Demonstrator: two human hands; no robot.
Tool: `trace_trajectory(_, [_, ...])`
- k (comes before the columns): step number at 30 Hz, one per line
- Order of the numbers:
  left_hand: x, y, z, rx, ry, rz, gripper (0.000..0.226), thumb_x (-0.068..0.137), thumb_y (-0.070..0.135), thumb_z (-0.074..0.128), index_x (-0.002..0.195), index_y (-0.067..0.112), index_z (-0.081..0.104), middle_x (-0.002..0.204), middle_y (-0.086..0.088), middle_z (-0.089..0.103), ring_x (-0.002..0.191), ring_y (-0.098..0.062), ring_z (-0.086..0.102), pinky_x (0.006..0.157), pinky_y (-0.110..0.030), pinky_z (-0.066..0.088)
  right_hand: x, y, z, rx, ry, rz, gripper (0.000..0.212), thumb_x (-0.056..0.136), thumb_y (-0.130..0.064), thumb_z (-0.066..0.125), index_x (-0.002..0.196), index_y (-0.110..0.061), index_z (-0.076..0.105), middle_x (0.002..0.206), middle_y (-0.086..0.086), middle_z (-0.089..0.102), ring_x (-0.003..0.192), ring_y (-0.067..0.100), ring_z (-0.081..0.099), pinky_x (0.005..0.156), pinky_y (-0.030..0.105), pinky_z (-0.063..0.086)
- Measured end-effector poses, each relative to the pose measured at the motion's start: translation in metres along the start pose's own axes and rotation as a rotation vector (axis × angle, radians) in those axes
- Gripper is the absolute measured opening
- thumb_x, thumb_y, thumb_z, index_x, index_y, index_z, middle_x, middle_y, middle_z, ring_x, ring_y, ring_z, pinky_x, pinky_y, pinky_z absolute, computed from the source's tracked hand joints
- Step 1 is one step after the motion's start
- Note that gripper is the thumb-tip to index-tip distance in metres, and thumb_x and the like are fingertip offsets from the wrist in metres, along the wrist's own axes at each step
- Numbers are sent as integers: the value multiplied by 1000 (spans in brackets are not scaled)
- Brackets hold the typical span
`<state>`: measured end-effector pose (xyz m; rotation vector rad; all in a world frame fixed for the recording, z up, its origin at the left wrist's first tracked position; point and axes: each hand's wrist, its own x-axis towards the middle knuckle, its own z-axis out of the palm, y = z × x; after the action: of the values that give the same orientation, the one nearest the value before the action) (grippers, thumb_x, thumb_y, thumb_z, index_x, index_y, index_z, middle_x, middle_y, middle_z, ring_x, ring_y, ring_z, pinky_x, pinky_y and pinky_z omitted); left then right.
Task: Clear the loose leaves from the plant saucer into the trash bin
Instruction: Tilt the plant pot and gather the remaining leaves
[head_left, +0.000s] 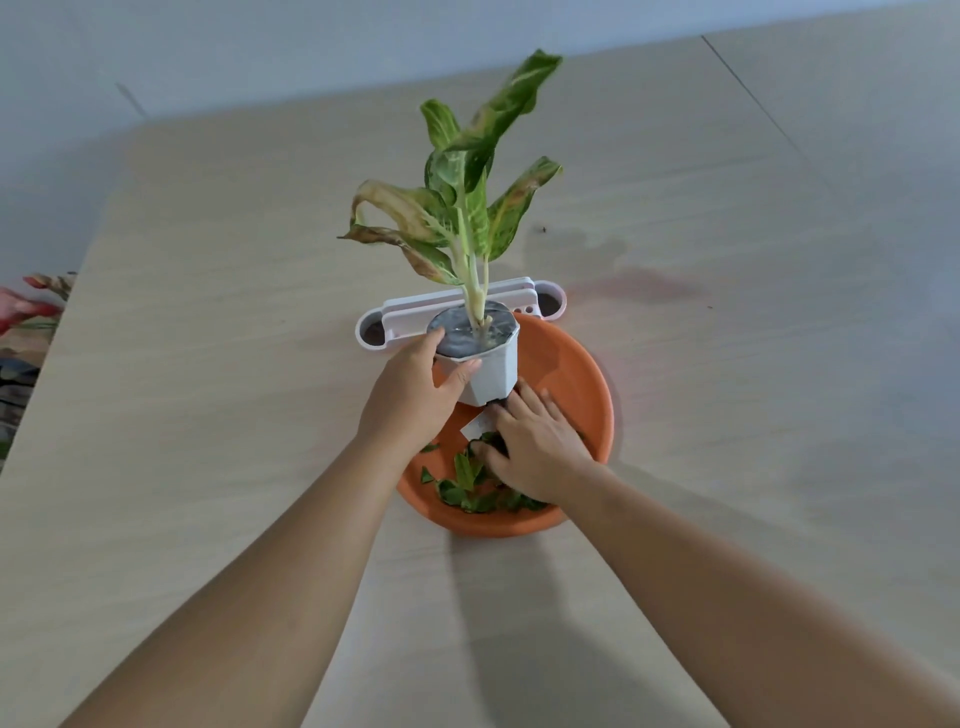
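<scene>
The left hand (415, 395) has its grip closed around a white pot (485, 371), thumb over the rim on the left side and fingers across the pot's front wall. The pot is tilted, its base toward the person, and appears raised above an orange saucer (571, 374). The right hand (537, 441) lies palm down inside the saucer just below the pot's base, fingers spread and flat, its grip open and holding nothing that can be seen. Its fingertips reach the dark underside of the pot, and a small white tag (474, 428) shows just left of them.

The loose leaves (467, 486), green torn pieces, lie heaped in the near part of the saucer, partly under the right palm and partly to its left.

From the pot rises a plant (467, 208) with long green and yellow leaves, several browned and drooping at the tips. Behind the saucer, touching its far rim, stands a white rectangular bin (387, 327) with rounded ends. All of it sits on a pale wood-grain worktop (208, 364).
</scene>
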<state>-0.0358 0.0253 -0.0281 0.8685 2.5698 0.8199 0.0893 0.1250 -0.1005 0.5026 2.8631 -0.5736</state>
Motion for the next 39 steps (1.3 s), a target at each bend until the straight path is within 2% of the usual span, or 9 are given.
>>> trace_trajectory(5, [12,0,-5,30,-26,-11,67,88,56,55,144,23,40,144,-5,50,130,-21,48,103,-36,42,9,-14,3,-92,-49,-218,67,93,-58,25,150,-23,24,159,-1,23,148,27,11,121,47,2])
trace_trajectory(9, [13,-1,-6,32,-23,38,64,88,53,56,144,24,40,142,-3,50,129,-19,49,100,-33,42,-18,-7,-4,30,-123,-374,56,96,-50,33,145,-23,37,156,-5,31,147,16,17,122,38,9])
trace_trajectory(15, [11,-4,-5,16,-18,41,66,88,54,56,144,24,39,142,-2,52,129,-18,49,102,-35,45,-14,19,-10,-36,-34,-78,64,92,-57,29,148,-28,24,158,-5,22,149,25,9,121,46,9])
trace_trajectory(19, [14,0,-7,32,-9,33,64,89,52,55,144,23,40,144,-3,51,131,-20,48,101,-34,42,-1,-8,-2,-34,-56,-145,73,91,-60,29,151,-22,16,159,0,20,148,25,11,121,47,7])
trace_trajectory(23, [19,3,-7,37,-11,32,64,89,53,55,143,22,41,144,-3,51,131,-20,48,102,-34,43,17,-26,2,-67,-29,-195,70,91,-58,30,149,-20,26,156,3,29,145,27,19,121,48,8])
trace_trajectory(27, [17,1,-6,47,-32,50,66,88,53,56,143,22,41,141,-3,54,128,-20,51,100,-36,46,1,-26,4,18,-112,-304,63,94,-53,33,147,-19,34,157,0,28,148,20,13,122,43,10])
trace_trajectory(31, [14,-5,-5,12,-39,46,68,87,55,57,144,22,40,141,-2,53,127,-19,52,101,-39,47,-16,-5,-9,84,-67,-248,54,93,-46,40,143,-26,40,153,-4,36,145,17,24,120,39,19])
trace_trajectory(35, [7,-10,-3,9,-32,49,66,87,52,58,143,22,40,140,-1,53,127,-19,51,102,-36,46,-12,3,-4,-24,-42,-82,63,91,-53,35,148,-27,25,155,-1,24,148,27,10,121,48,11])
trace_trajectory(39, [-1,-8,-1,2,6,109,59,87,43,64,139,22,45,137,1,54,126,-17,50,94,-23,38,-27,-3,0,3,-129,-180,65,91,-56,33,148,-25,27,159,-2,18,149,22,8,121,47,10])
